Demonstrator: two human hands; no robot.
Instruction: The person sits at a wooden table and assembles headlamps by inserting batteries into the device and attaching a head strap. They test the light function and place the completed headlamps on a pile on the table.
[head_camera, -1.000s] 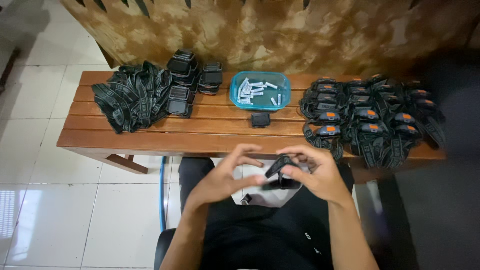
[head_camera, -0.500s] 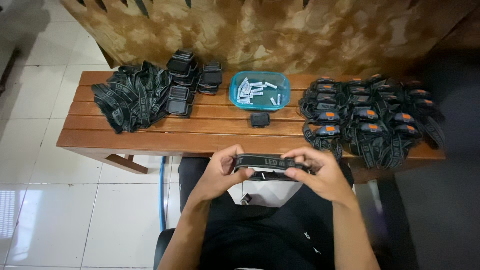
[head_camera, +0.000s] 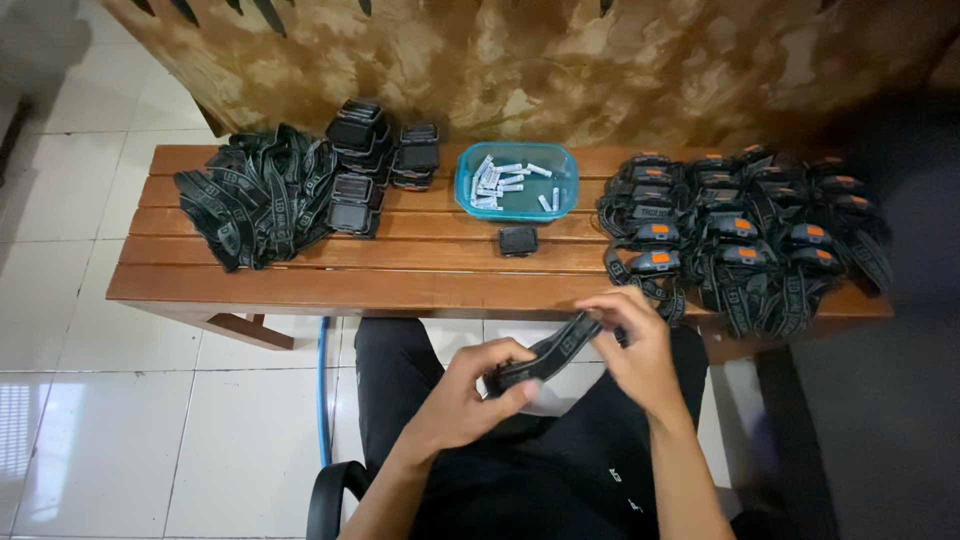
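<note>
You've got a black elastic strap (head_camera: 553, 350) pulled between both hands, just above your lap and in front of the wooden bench (head_camera: 300, 285). Your left hand (head_camera: 470, 395) is closed on its lower end, and your right hand (head_camera: 640, 350) pinches the upper end. On the bench: a pile of loose straps (head_camera: 255, 200) on the left, stacked black housings (head_camera: 365, 150), a teal tray (head_camera: 517, 180), one loose housing (head_camera: 519, 240), and assembled headlamps (head_camera: 740, 235) on the right.

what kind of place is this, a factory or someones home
Probably a small home or informal workshop for assembling headlamps: a low wooden bench on white tiles holds loose black straps, finished headlamps and a blue tray of small white parts. Both hands stretch one strap.
</note>
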